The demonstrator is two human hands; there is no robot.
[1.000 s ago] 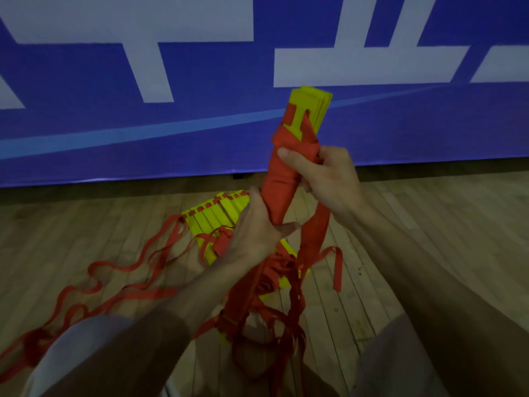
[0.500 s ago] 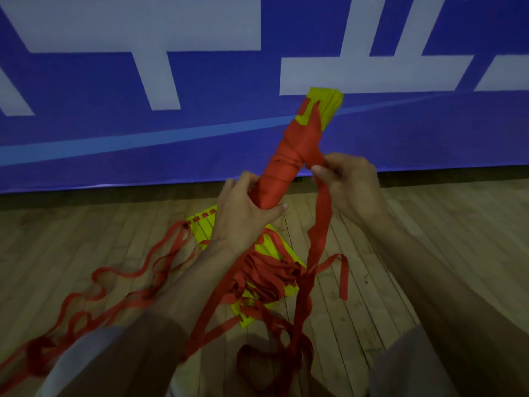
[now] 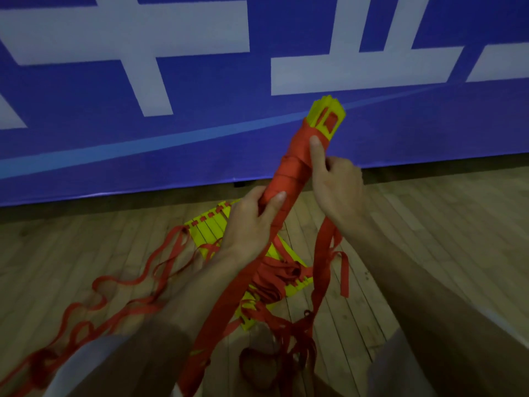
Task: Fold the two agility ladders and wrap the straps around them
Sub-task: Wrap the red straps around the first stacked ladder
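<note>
Your ladder bundle point(image 3: 290, 174) slants up and right, yellow end topmost.
Your left hand point(image 3: 252, 222) fingers grip its middle; your right hand point(image 3: 337, 190) forefinger pins the upper strap point(image 3: 299, 138) wrap, other fingers' hold unclear.

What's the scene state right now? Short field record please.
held ladder: folded, tilted up, mostly wrapped in red strap, yellow end bare
left hand: grips held ladder mid-length
right hand: index finger on the wrap, appears to hold strap tail
second ladder: on floor, unwrapped, straps loose
task: wrapping unfinished
</note>
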